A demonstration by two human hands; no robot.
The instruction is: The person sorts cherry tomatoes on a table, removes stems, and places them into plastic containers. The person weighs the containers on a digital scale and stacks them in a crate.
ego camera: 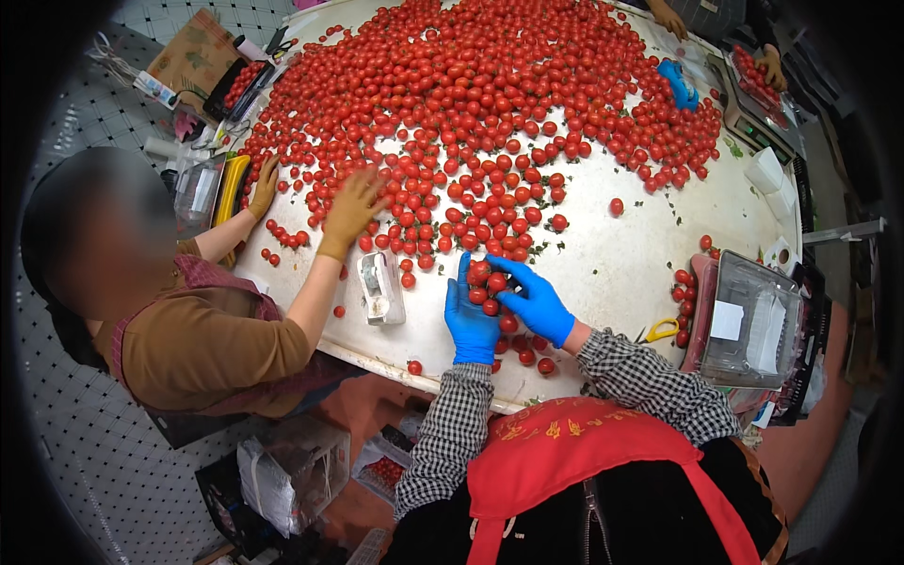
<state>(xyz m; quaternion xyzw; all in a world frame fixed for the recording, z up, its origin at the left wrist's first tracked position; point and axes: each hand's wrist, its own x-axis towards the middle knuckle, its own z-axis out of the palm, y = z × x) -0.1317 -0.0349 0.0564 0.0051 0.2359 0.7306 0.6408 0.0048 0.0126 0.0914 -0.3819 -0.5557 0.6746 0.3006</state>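
Note:
My left hand (472, 325), in a blue glove, is cupped palm up around several red cherry tomatoes (478, 295). From the right, my right hand (539, 302), gloved alike, curls its fingers and thumb about a tomato (496, 282) at the edge of this handful. Both hands are above the white tabletop (600, 282), near its front edge. Loose tomatoes (526, 357) lie beneath and between my forearms, partly hidden by them. Just beyond my fingertips begins a large spread of cherry tomatoes (466, 92), with bits of green stem among them.
A white tape dispenser (381, 289) stands left of my hands. At right are yellow-handled scissors (662, 330) and stacked clear plastic boxes (752, 318). A co-worker's gloved hand (352, 212) reaches over the tomatoes from the left. Another person's hands (771, 68) are near a scale (759, 123).

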